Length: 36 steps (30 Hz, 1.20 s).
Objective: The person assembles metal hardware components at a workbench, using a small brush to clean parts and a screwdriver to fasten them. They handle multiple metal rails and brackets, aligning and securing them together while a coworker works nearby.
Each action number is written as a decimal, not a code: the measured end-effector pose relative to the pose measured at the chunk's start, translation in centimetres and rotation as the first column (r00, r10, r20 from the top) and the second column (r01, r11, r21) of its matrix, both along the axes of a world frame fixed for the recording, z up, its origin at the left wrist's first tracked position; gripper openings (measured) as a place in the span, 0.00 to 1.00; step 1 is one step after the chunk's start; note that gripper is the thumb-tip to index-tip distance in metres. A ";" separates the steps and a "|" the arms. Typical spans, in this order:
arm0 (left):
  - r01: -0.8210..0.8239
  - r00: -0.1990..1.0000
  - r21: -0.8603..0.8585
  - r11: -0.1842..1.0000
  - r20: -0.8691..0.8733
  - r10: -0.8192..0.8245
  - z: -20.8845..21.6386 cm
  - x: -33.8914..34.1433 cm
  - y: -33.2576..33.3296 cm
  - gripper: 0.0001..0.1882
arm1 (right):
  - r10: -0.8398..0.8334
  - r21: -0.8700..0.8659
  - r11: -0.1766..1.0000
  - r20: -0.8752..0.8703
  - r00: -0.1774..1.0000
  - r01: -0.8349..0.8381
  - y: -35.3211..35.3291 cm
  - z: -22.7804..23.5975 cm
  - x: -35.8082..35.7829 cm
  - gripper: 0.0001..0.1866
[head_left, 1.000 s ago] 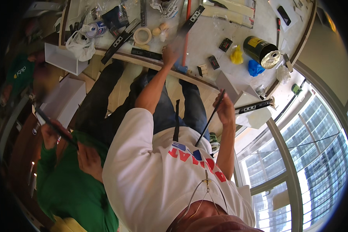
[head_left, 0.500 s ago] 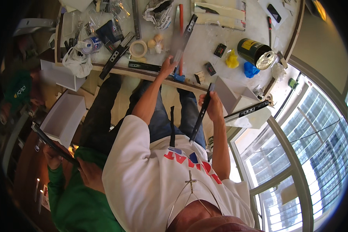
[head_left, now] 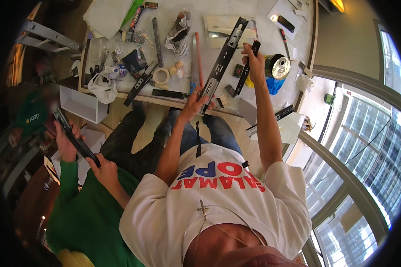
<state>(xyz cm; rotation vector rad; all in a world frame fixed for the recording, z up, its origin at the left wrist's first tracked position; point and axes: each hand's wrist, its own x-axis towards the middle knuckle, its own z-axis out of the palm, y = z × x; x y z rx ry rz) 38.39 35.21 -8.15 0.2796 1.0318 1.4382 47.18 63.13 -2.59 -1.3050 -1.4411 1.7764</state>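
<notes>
My left hand (head_left: pixel 193 106) grips the lower end of a long black and silver drawer slide (head_left: pixel 222 64), which slants up and away over the table. My right hand (head_left: pixel 255 66), farther out and to the right, is closed round a shorter black drawer rail (head_left: pixel 242 81). The two metal pieces are apart, roughly side by side. Beneath the right forearm and rail, a yellow item is mostly covered. Another black drawer slide (head_left: pixel 170 94) lies along the table's near edge, left of my left hand, and a further slide (head_left: pixel 140 83) overhangs that edge.
A tape roll (head_left: pixel 161 76), a dark can (head_left: pixel 278 67), a blue crumpled bag (head_left: pixel 275 85), a screwdriver (head_left: pixel 285 43) and a phone (head_left: pixel 285 23) lie on the table (head_left: pixel 263 9). On my left, a co-worker in green sleeves holds another slide (head_left: pixel 78 140). A white drawer box (head_left: pixel 84 109) stands nearby.
Both my hands have shifted: the right went forward over the table with its rail, and the left drew nearer with the long slide. My view has turned slightly. The co-worker's slide is steeper.
</notes>
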 end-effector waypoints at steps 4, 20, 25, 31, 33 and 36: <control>0.008 1.000 0.078 0.997 -0.015 -0.007 4.7 2.1 -0.6 0.15 | 0.103 0.080 0.992 -0.041 0.994 -0.099 1.3 4.3 0.0 0.18; -0.098 0.994 0.103 0.990 0.062 0.092 12.1 9.0 -3.8 0.19 | 0.175 0.460 0.858 0.156 0.972 -0.228 -0.6 13.4 0.7 0.23; -0.092 0.996 0.127 0.988 0.019 0.091 13.2 9.0 -4.1 0.18 | 0.210 0.448 0.866 0.077 0.975 -0.222 -1.0 14.3 0.6 0.23; -0.066 0.995 0.112 0.991 0.079 0.057 14.6 9.1 -4.4 0.20 | 0.248 0.449 0.869 -0.036 0.968 -0.206 -0.9 14.7 0.3 0.23; -0.044 0.997 0.106 0.993 0.067 0.037 14.7 8.9 -4.3 0.24 | 0.267 0.462 0.856 -0.009 0.964 -0.232 -0.7 15.0 0.6 0.26; -0.103 0.990 0.156 0.982 0.114 0.085 14.5 8.9 -4.4 0.16 | 0.278 0.497 0.836 -0.020 0.960 -0.232 -0.3 15.9 0.9 0.29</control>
